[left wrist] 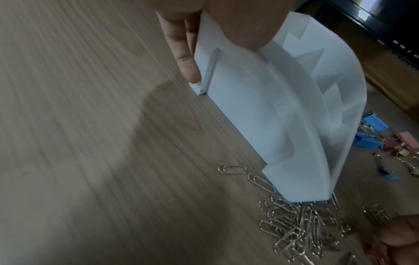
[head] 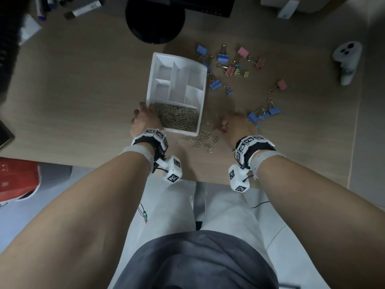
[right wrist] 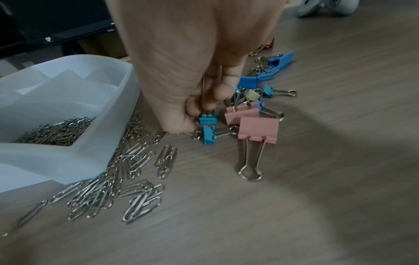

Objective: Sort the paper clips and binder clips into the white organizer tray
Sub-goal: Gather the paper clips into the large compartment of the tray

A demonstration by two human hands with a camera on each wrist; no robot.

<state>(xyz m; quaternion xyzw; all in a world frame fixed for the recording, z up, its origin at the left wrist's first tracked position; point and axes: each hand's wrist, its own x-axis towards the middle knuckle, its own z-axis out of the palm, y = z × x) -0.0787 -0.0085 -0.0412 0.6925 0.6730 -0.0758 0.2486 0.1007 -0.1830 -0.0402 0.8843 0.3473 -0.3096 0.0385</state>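
The white organizer tray [head: 150, 80] sits mid-table, its near compartment heaped with silver paper clips [head: 179, 118]. My left hand [head: 145, 116] grips the tray's near-left corner; in the left wrist view its fingers [left wrist: 183, 57] lie along the tray wall [left wrist: 249, 116]. More paper clips [head: 204, 138] lie loose by the tray's near-right corner [right wrist: 127, 188]. My right hand [head: 229, 122] is on the table right of the tray, fingertips [right wrist: 197, 111] curled round thin metal clips, touching a small teal binder clip [right wrist: 207, 121]. Pink binder clips [right wrist: 258, 129] and blue binder clips [head: 270, 111] lie beside it.
Several blue, pink and yellow binder clips [head: 231, 69] are scattered right of the tray. A black monitor base [head: 155, 21] stands behind it. A white controller [head: 346, 59] lies far right, markers [head: 83, 9] at back left. The table's front edge runs just below my wrists.
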